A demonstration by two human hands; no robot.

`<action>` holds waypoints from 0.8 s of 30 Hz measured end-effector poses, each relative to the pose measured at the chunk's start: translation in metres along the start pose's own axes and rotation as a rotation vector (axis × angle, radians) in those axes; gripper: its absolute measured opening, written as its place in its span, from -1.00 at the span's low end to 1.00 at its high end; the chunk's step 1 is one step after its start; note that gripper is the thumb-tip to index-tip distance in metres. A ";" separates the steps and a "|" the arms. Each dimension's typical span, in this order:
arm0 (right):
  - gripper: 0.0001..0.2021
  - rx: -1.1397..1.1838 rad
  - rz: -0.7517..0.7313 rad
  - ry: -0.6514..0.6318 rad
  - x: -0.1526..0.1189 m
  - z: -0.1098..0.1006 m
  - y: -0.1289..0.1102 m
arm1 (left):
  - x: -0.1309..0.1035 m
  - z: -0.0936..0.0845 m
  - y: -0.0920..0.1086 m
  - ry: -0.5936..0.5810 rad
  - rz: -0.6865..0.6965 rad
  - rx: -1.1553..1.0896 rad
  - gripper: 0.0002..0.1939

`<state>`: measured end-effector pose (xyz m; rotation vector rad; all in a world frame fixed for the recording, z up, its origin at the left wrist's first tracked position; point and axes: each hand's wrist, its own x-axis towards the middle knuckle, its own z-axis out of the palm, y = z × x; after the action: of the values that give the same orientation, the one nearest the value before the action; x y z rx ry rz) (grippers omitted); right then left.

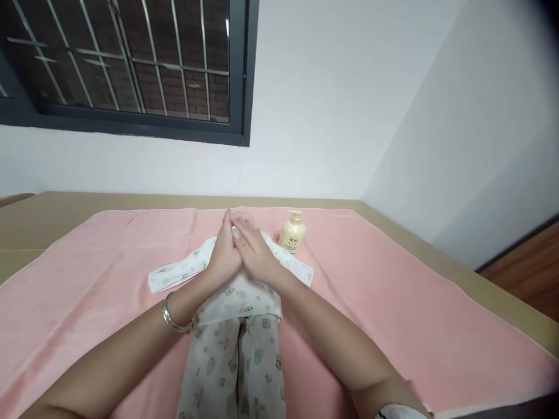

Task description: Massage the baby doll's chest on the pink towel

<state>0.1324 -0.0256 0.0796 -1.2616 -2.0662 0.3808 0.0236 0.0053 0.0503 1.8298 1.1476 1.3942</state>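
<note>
My left hand (224, 251) and my right hand (258, 251) meet palm to palm, the fingers stretched out and overlapping near the tips. Neither holds an object that I can see. Beneath them lies a white long-sleeved top (238, 299) with a small green print, its sleeves spread to both sides. Matching trousers (213, 369) extend from its hem toward me. The collar end of the top is mostly hidden behind my hands. Just right of my right hand stands a cream-coloured pump bottle (292, 234) with dark lettering.
A pink cloth (371, 297) with some creases covers most of the tan surface (70, 212) below. White walls (314, 105) rise behind and to the right. A dark-framed window (242, 75) with metal bars is at upper left, and a brown wooden panel (528, 270) at far right.
</note>
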 end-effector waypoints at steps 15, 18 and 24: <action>-0.53 -0.529 0.331 0.147 0.020 -0.089 0.065 | 0.081 0.091 0.064 -0.197 -0.750 -1.065 -0.61; -0.54 -0.585 0.329 0.107 0.019 -0.084 0.062 | 0.081 0.089 0.067 -0.262 -0.709 -1.037 -0.49; -0.51 -0.487 0.343 0.145 0.020 -0.083 0.060 | 0.073 0.074 0.068 -0.257 -0.708 -1.104 -0.55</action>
<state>0.2231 0.0126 0.1142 -1.8825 -1.8772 -0.0777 0.1207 0.0418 0.1190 0.6741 0.5599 0.9765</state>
